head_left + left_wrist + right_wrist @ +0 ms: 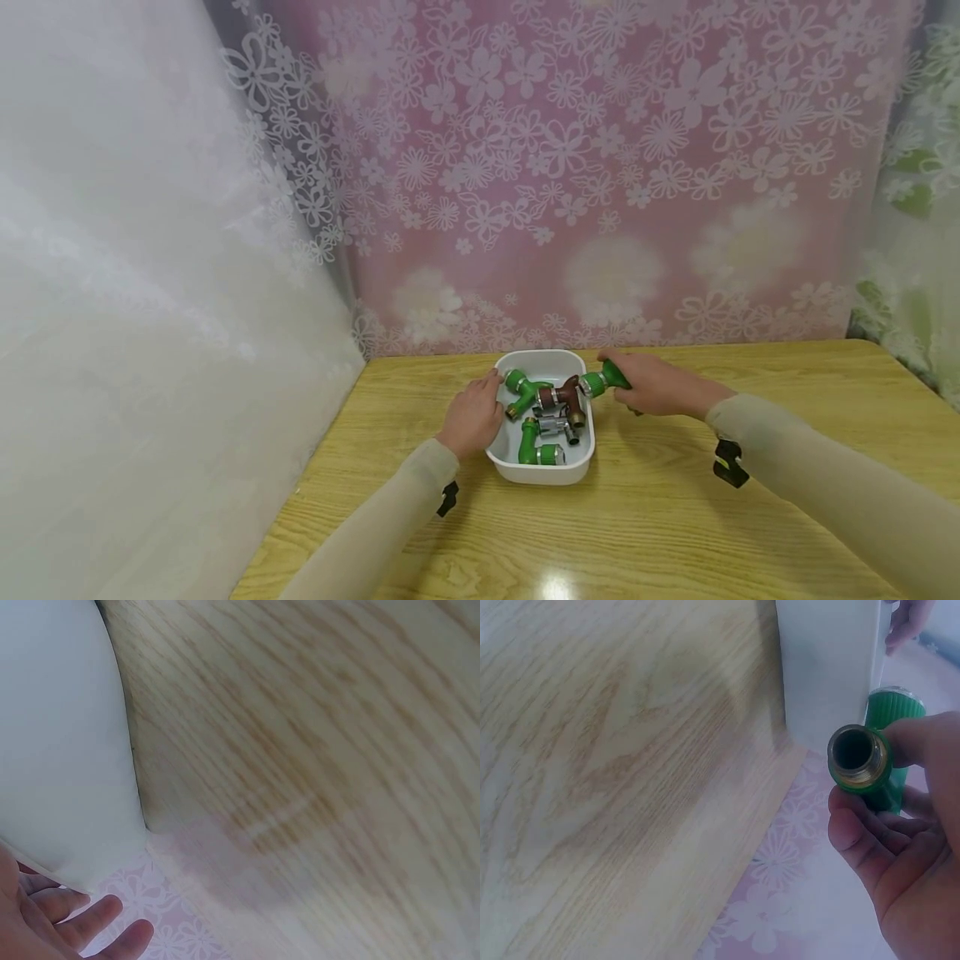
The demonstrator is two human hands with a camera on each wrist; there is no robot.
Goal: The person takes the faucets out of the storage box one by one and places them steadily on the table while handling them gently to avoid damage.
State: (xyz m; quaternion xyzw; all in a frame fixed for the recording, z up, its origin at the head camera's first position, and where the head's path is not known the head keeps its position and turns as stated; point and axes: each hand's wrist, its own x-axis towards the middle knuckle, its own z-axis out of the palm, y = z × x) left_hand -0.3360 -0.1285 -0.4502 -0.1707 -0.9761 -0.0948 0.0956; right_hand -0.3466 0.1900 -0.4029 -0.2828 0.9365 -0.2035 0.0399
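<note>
On the table stands a white plastic bin (pixel 543 474) with several pipe fittings inside. My left hand (pixel 474 414) grips its left rim, thumb at the edge; in the left wrist view the fingers (pixel 90 922) reach round the outer wall. Just past the bin's right rim, my right hand (pixel 651 383) holds a green elbow fitting (pixel 889 784) between thumb and fingers. This fitting has a ribbed collar and an open, threaded brass end. Inside the bin lie a green branched fitting (pixel 530 393), a brown tee fitting (pixel 572 402), chrome fittings (pixel 553 425) and another green elbow (pixel 529 443).
The bin rests on a wood-grain table (pixel 660 517), near its far edge. Behind it hangs a pink curtain (pixel 600 208) with white flowers. A pale sheet (pixel 150 292) closes off the left side, and a green-patterned one (pixel 915 250) hangs at the right.
</note>
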